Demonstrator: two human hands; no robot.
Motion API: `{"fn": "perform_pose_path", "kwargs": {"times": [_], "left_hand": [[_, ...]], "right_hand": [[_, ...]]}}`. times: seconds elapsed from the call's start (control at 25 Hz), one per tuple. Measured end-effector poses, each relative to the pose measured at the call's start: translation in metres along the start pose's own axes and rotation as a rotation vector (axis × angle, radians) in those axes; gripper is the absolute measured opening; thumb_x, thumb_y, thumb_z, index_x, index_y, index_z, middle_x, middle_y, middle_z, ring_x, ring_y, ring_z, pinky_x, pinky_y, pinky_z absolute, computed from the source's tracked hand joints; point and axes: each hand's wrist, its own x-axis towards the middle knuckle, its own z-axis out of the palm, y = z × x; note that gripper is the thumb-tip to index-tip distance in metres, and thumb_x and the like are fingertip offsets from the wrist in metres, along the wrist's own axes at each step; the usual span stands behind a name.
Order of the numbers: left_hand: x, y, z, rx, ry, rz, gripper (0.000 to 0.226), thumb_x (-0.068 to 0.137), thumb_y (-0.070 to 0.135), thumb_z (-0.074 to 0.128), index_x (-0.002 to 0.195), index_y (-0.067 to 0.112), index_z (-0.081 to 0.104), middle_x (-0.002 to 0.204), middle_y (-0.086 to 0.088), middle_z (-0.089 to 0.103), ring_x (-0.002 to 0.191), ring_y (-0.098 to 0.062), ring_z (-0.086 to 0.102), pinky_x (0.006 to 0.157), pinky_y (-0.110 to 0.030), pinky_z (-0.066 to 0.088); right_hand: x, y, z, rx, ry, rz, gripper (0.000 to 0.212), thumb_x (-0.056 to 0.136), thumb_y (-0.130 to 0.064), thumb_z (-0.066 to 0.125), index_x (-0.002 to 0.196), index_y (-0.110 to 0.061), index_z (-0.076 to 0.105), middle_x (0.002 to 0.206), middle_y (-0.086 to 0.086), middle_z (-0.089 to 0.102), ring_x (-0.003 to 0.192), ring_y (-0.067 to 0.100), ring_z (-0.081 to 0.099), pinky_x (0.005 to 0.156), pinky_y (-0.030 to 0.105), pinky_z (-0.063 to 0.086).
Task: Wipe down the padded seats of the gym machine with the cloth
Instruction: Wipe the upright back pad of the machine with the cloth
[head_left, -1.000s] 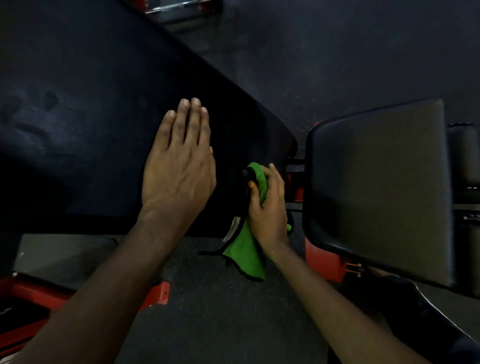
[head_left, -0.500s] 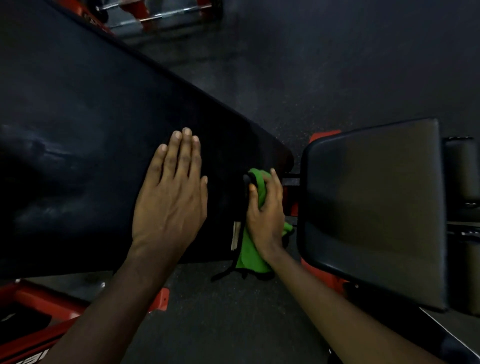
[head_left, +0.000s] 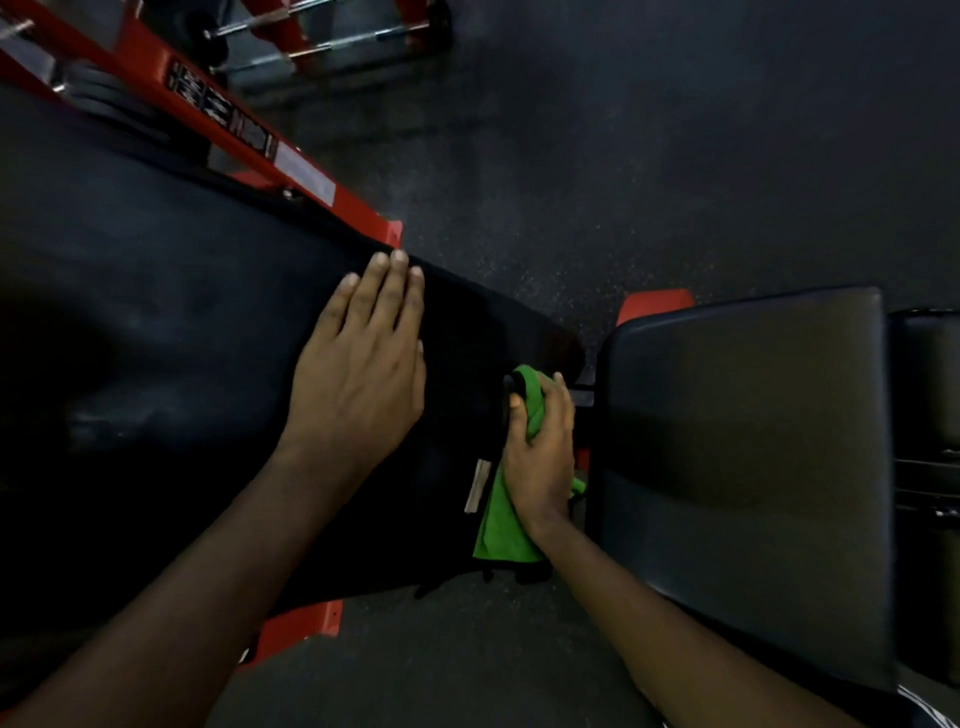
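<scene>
Cloth (head_left: 506, 525) first, since that's the whole job: it's the green one, bunched up just right of centre frame and hanging down off the narrow end of the long black pad (head_left: 156, 338). Going left to right: that long pad fills the left half, its long axis running from the left edge toward the middle. My left hand (head_left: 358, 364) lies flat on it, fingers straight and pressed together, just bracing. My right hand (head_left: 540, 457) has its fingers curled round the cloth, holding it against the pad's end edge. Just right of that hand, across a narrow gap, sits the squarer grey pad (head_left: 743, 467). So I reckon the right hand is way nearer to it, and the next wipe heads rightward.
</scene>
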Motion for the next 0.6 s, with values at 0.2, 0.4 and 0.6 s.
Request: {"fn": "perform_pose_path", "kwargs": {"times": [0.2,0.4,0.6], "left_hand": [[0.053,0.000,0.009,0.143,-0.143,0.058,0.063,0.106,0.034,0.013,0.157,0.000,0.024,0.161,-0.023,0.031,0.151,-0.036,0.025,0.125,-0.045,0.012],[0.059,0.009,0.012,0.223,-0.199,0.088,0.065,0.107,0.036,0.007,0.154,-0.004,0.028,0.154,-0.028,0.038,0.146,-0.041,0.032,0.123,-0.049,0.020],[0.067,0.016,0.017,0.236,-0.240,0.117,0.062,0.107,0.032,0.008,0.151,-0.005,0.032,0.149,-0.029,0.044,0.143,-0.042,0.036,0.122,-0.049,0.021]], "right_hand": [[0.011,-0.034,0.008,0.021,-0.105,-0.134,0.040,0.104,-0.029,0.055,0.143,-0.020,0.051,0.163,-0.005,0.028,0.134,-0.021,0.024,0.097,-0.007,0.023],[0.036,-0.037,0.006,0.033,-0.136,-0.174,0.042,0.102,-0.031,0.057,0.143,-0.022,0.051,0.161,-0.006,0.032,0.138,-0.016,0.026,0.102,-0.003,0.023],[0.069,-0.047,0.015,0.080,0.003,0.096,0.038,0.102,-0.033,0.056,0.139,-0.023,0.053,0.159,-0.006,0.034,0.136,-0.004,0.035,0.105,0.030,0.042]]}}
